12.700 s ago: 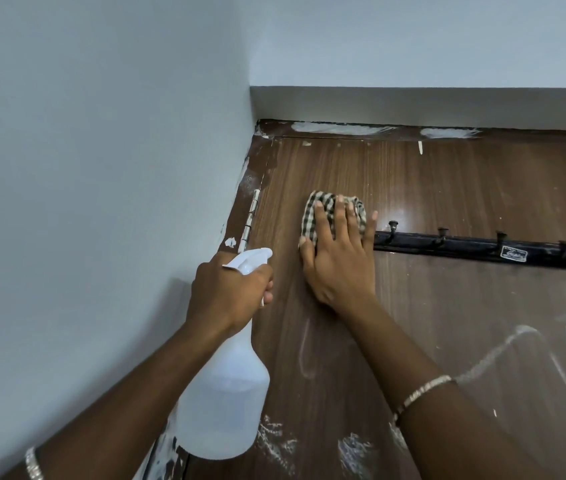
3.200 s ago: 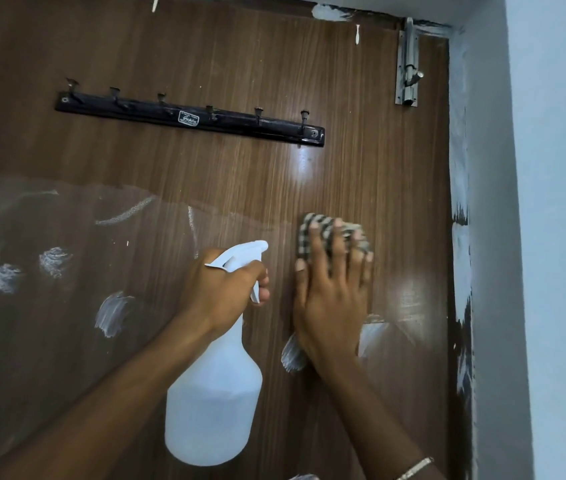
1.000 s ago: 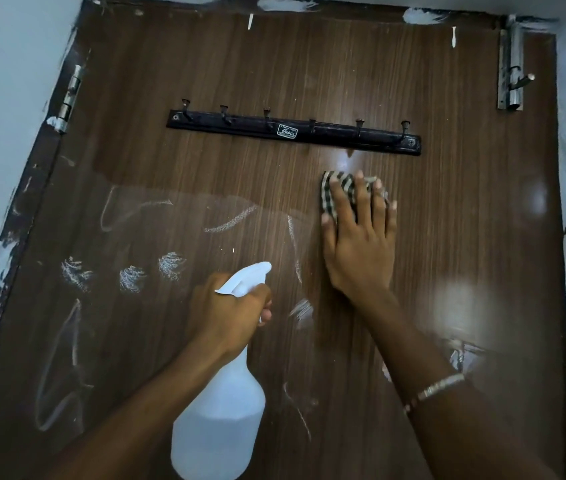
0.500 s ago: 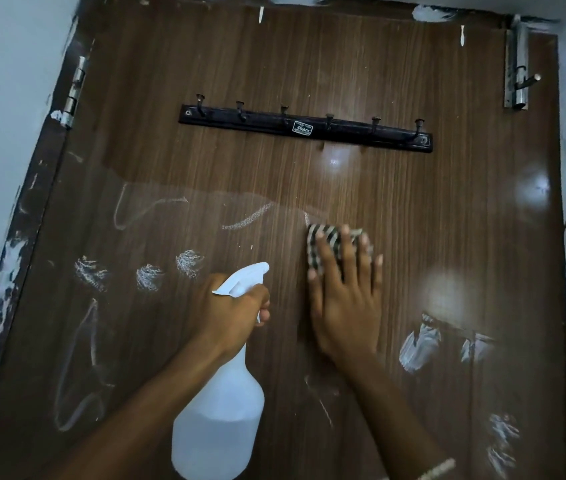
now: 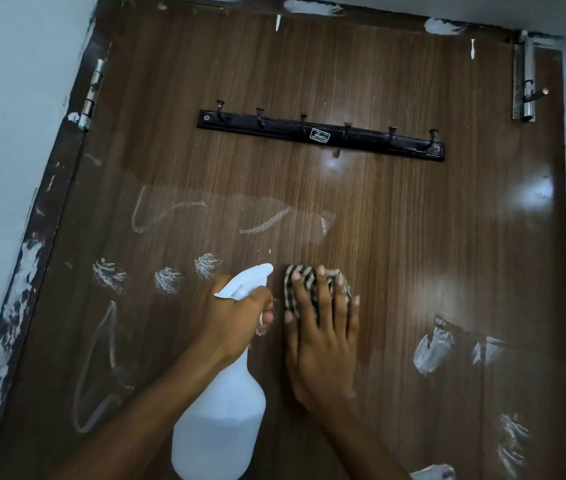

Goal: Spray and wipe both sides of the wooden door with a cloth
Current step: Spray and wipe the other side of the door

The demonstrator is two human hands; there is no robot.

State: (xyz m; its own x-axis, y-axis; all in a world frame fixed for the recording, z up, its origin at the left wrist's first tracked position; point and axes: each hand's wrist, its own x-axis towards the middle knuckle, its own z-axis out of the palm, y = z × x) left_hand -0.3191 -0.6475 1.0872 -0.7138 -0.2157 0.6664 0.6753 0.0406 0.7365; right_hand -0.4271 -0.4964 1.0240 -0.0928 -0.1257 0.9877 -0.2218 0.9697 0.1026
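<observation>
Two hands share the job: right hand (image 5: 323,341), fingers spread, presses the cloth (image 5: 312,285) against the door (image 5: 413,237) for wiping; left hand (image 5: 236,323) grips the spray bottle (image 5: 219,434), ready to spray.

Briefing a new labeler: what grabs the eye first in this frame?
Low at centre, the right hand presses a checked cloth flat on the wooden door while the left hand grips a white spray bottle. Above them runs a black hook rail; white smears mark the door's lower right.
</observation>
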